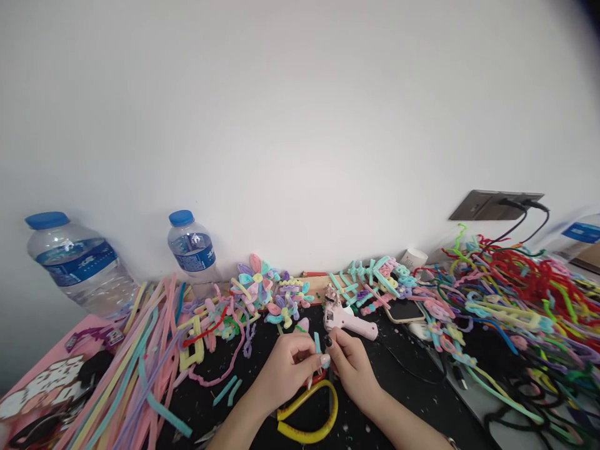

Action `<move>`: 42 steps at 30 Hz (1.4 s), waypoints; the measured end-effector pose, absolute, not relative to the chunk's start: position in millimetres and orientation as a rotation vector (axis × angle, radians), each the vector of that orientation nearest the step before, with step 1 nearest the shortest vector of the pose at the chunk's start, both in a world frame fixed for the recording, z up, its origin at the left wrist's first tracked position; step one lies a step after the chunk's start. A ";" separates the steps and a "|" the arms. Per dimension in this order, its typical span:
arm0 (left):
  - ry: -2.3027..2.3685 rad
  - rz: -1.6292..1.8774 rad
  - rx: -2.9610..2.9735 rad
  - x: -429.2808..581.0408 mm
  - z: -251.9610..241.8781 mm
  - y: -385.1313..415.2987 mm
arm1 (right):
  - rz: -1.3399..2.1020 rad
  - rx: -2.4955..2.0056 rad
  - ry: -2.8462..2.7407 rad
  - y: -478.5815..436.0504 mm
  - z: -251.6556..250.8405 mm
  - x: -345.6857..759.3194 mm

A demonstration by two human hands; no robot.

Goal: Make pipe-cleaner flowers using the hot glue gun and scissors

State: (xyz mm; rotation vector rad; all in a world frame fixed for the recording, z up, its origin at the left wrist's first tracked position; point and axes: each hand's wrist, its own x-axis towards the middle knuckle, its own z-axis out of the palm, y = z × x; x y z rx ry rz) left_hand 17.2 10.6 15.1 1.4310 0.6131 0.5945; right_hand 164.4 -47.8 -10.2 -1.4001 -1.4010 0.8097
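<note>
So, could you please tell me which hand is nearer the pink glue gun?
Right: the right hand is just in front of the glue gun, the left hand farther off to its left.

Turquoise is shown by the held pipe-cleaner piece (317,342) and two cut pieces (225,390). The loop handle (307,436) is coloured yellow, the glue gun (359,324) pale pink. The black mat (398,400) is flecked with pale specks. The pipe-cleaner bundle (154,344) is streaked pink, turquoise, lilac and yellow. Blue bottle labels (195,253) are printed in white; the tangle (520,270) is dominated by red.
</note>
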 end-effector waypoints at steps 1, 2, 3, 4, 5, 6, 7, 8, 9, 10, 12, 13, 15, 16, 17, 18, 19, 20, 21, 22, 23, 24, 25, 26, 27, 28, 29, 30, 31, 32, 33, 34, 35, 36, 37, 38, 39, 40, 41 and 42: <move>0.589 0.573 1.428 17.0 15.7 10.5 | 0.807 -1.400 -1.426 -48.0 -10.2 164.4; 0.568 0.552 1.419 16.5 16.2 10.5 | 0.803 -1.403 -1.446 -48.3 -9.9 164.3; 0.550 0.532 1.405 15.9 16.6 10.8 | 0.802 -1.404 -1.461 -48.4 -9.2 164.0; 0.535 0.509 1.390 15.0 16.9 11.1 | 0.801 -1.405 -1.468 -48.4 -8.4 163.6; 0.523 0.488 1.376 14.0 17.1 11.3 | 0.797 -1.405 -1.472 -48.4 -7.5 163.1; 0.511 0.467 1.360 13.1 17.1 11.5 | 0.790 -1.404 -1.477 -48.2 -6.7 162.6; 0.500 0.443 1.347 12.1 17.1 11.4 | 0.782 -1.402 -1.482 -48.2 -6.1 162.1; 0.492 0.417 1.336 11.4 17.0 11.2 | 0.773 -1.398 -1.489 -48.2 -5.8 161.8; 0.487 0.393 1.323 10.9 16.7 10.8 | 0.768 -1.394 -1.499 -48.3 -5.9 161.6; 0.482 0.367 1.305 10.7 16.1 10.5 | 0.766 -1.392 -1.508 -48.4 -6.4 161.7; 0.478 0.337 1.249 10.8 14.5 10.6 | 0.780 -1.389 -1.506 -48.7 -8.3 162.4; 0.478 0.343 1.208 10.8 13.5 11.4 | 0.794 -1.390 -1.485 -48.7 -9.3 162.9; 0.473 0.420 1.076 9.6 11.8 15.1 | 0.808 -1.398 -1.390 -48.2 -10.4 164.2; 0.460 0.495 0.975 8.0 11.3 18.0 | 0.802 -1.404 -1.325 -47.7 -10.3 164.9; 0.432 0.578 0.854 5.6 11.2 21.3 | 0.784 -1.412 -1.263 -47.0 -9.8 165.6; 0.384 0.662 0.709 2.5 11.4 24.8 | 0.761 -1.420 -1.211 -46.1 -8.8 166.3; 0.317 0.727 0.561 -1.0 12.0 28.2 | 0.739 -1.426 -1.175 -45.1 -7.6 167.1; 0.235 0.753 0.436 -4.8 12.8 31.1 | 0.723 -1.430 -1.156 -44.0 -6.3 167.9; 0.162 0.778 0.332 -8.6 13.7 33.3 | 0.715 -1.432 -1.155 -43.1 -5.1 168.8; 0.092 0.786 0.247 -12.0 14.5 34.6 | 0.709 -1.433 -1.161 -42.2 -4.1 169.8; 0.033 0.788 0.176 -14.8 14.9 35.1 | 0.703 -1.434 -1.170 -41.5 -3.4 170.8; -0.013 0.786 0.117 -17.1 14.8 34.7 | 0.693 -1.438 -1.179 -40.9 -3.1 172.0; -0.048 0.773 0.078 -18.9 14.1 33.8 | 0.676 -1.447 -1.188 -40.6 -2.9 173.2; -0.070 0.747 0.065 -20.1 13.0 32.4 | 0.650 -1.461 -1.197 -40.4 -3.0 174.4; -0.094 0.706 0.090 -20.9 11.5 30.9 | 0.617 -1.477 -1.211 -40.3 -3.1 175.8; -0.113 0.647 0.148 -21.5 10.0 29.2 | 0.577 -1.496 -1.228 -40.3 -3.4 177.1; -0.127 0.561 0.239 -21.8 8.9 27.5 | 0.532 -1.517 -1.250 -40.2 -3.6 178.5; -0.134 0.453 0.346 -21.8 8.3 25.8 | 0.483 -1.541 -1.278 -40.0 -3.9 179.8; -0.117 0.322 0.452 -21.5 8.2 24.0 | 0.437 -1.567 -1.316 -39.6 -4.1 181.0; -0.086 0.177 0.549 -20.8 8.7 22.1 | 0.390 -1.592 -1.366 -39.1 -4.1 182.0; -0.047 0.048 0.629 -19.6 9.2 20.2 | 0.333 -1.608 -1.429 -38.5 -4.0 182.7; -0.011 -0.065 0.696 -18.0 9.2 18.3 | 0.270 -1.617 -1.502 -37.9 -3.7 183.0; 0.006 -0.114 0.746 -15.9 8.3 16.5 | 0.201 -1.610 -1.578 -37.5 -3.0 182.8; 0.022 -0.144 0.778 -13.5 6.1 15.0 | 0.129 -1.592 -1.645 -37.4 -2.0 182.0; 0.029 -0.184 0.805 -11.0 2.2 13.9 | 0.058 -1.567 -1.696 -37.5 -0.5 180.4; 0.020 -0.219 0.829 -8.5 -3.1 13.1 | -0.002 -1.538 -1.732 -37.9 1.4 178.1; 0.008 -0.237 0.855 -6.0 -9.6 12.6 | -0.042 -1.511 -1.763 -38.2 3.8 174.9; -0.010 -0.247 0.884 -3.8 -16.9 12.3 | -0.054 -1.487 -1.802 -38.4 6.6 170.8; -0.027 -0.239 0.904 -1.7 -24.3 12.2 | -0.055 -1.472 -1.847 -38.1 9.8 165.9; -0.037 -0.227 0.923 0.2 -31.4 12.1 | -0.033 -1.476 -1.912 -37.0 13.1 160.2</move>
